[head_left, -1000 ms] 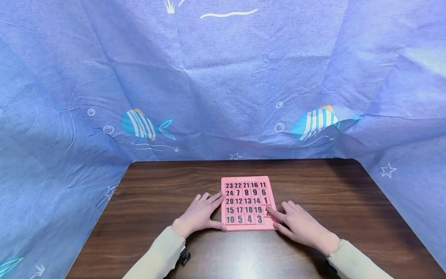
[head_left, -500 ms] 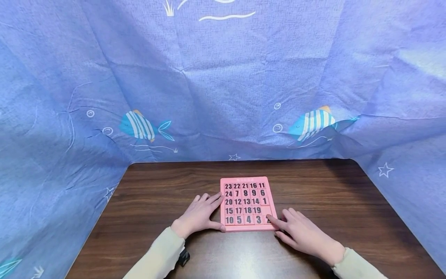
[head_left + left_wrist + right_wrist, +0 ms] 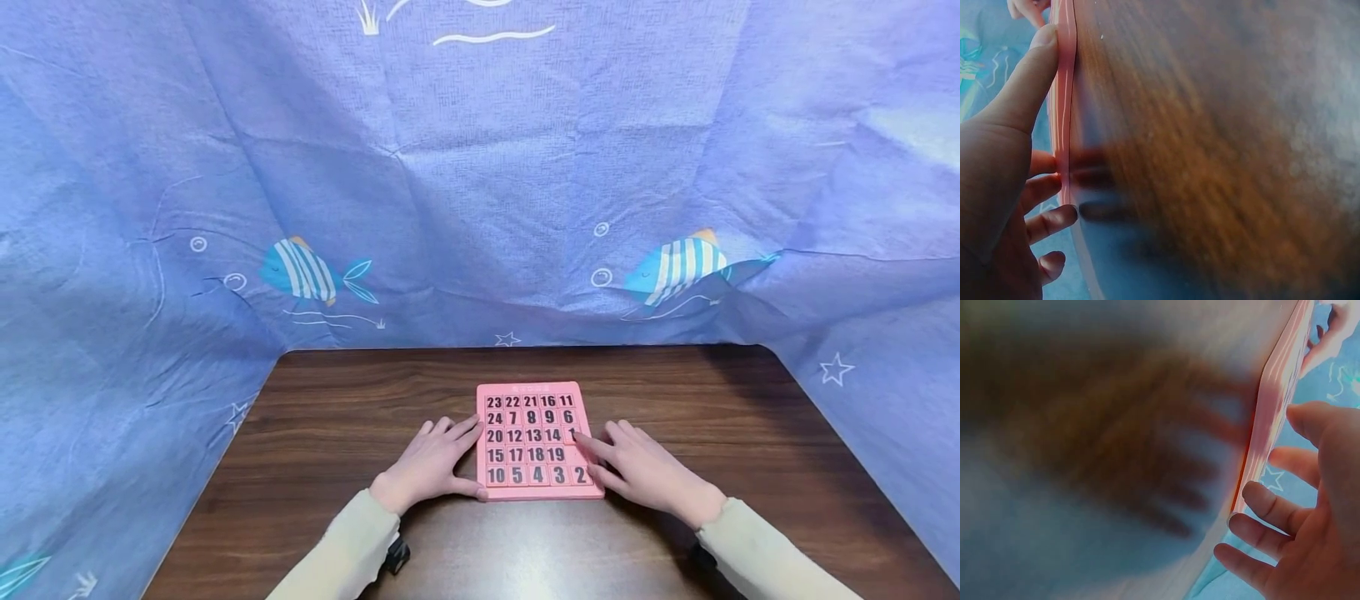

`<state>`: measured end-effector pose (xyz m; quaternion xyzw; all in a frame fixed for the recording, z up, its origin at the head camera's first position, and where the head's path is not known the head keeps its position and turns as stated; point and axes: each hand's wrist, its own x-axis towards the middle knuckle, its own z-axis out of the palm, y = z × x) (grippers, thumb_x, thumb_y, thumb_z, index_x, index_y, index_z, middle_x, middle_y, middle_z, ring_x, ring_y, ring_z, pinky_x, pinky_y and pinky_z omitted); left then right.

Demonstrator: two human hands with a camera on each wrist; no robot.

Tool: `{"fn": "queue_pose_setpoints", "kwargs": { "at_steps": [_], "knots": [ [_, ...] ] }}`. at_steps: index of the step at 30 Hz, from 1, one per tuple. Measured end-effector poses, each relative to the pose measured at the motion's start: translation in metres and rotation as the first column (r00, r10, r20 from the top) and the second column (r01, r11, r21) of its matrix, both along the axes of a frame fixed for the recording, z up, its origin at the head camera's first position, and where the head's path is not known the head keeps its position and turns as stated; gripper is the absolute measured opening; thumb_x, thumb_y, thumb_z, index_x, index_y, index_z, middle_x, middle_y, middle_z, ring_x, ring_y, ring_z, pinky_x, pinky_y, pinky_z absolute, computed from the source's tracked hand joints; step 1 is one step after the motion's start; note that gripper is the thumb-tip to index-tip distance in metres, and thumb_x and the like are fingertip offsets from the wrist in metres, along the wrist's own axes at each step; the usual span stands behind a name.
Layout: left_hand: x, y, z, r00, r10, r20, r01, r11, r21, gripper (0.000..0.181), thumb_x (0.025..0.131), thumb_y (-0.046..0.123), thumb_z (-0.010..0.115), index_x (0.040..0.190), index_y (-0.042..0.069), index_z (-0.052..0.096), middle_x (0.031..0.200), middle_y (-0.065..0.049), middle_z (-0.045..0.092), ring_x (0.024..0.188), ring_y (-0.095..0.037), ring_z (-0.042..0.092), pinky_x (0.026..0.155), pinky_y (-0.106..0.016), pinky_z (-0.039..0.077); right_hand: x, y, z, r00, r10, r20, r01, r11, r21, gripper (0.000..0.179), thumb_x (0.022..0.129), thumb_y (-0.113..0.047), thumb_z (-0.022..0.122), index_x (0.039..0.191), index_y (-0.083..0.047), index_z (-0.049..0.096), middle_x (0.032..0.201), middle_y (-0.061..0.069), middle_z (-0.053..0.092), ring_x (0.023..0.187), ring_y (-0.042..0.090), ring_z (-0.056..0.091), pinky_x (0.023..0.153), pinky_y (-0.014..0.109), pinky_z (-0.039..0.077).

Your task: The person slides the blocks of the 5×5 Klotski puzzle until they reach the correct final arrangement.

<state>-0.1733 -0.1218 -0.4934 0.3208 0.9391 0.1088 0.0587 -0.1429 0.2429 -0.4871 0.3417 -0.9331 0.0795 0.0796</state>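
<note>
A pink number sliding puzzle [image 3: 540, 492] lies flat on the table, its numbered tiles in rows and one slot bare at the right, above the 2 tile [image 3: 581, 475]. My left hand [image 3: 429, 468] steadies the puzzle's left side, thumb at the near corner and fingers along the edge; in the left wrist view the thumb [image 3: 1022, 87] presses against the pink rim. With its index fingertip, my right hand [image 3: 647, 468] touches the 1 tile [image 3: 572, 435] in the right column, partly covering it. The right thumb is by the puzzle's right edge.
The dark wood-grain table [image 3: 360, 375] stretches around the puzzle on every side. Behind and beside it hangs a blue cloth [image 3: 480, 183] printed with striped fish.
The 2 tile has slid down from the fourth row into the bottom right corner. My right index finger then moved up to the 1 tile. My left hand has stayed in place.
</note>
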Motion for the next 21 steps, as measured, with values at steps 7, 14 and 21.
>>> {"fn": "queue_pose_setpoints", "kwargs": {
  "at_steps": [7,14,21],
  "knots": [
    [-0.001,-0.001,0.001,1.0,0.001,0.011,-0.001,1.0,-0.004,0.108,0.079,0.076,0.073,0.161,0.014,0.042,0.166,-0.003,0.04,0.134,-0.027,0.046,0.111,-0.056,0.037,-0.01,-0.001,0.0,0.998,-0.04,0.05,0.038,0.999,0.036,0.045,0.101,-0.035,0.068,0.141,-0.016,0.068,0.088,-0.006,0.043,0.078,0.012,0.035,0.068,0.028,0.032],
    [-0.001,0.0,0.001,1.0,-0.001,-0.001,0.001,1.0,-0.006,0.108,0.079,0.077,0.072,0.162,0.015,0.041,0.166,-0.003,0.04,0.131,-0.024,0.046,0.108,-0.052,0.038,-0.006,0.0,0.001,0.999,-0.026,0.025,0.026,0.999,0.027,0.045,0.099,-0.033,0.07,0.14,-0.015,0.069,0.086,-0.007,0.042,0.078,0.012,0.036,0.068,0.029,0.033],
    [0.0,0.0,0.002,1.0,0.004,0.013,-0.004,1.0,0.005,0.108,0.078,0.075,0.074,0.162,0.014,0.041,0.166,-0.003,0.041,0.131,-0.024,0.047,0.107,-0.053,0.038,0.004,0.002,0.001,1.0,0.0,0.018,0.0,1.0,0.02,0.043,0.1,-0.035,0.068,0.14,-0.019,0.069,0.085,-0.008,0.039,0.078,0.012,0.034,0.068,0.029,0.033]
  ]
}}
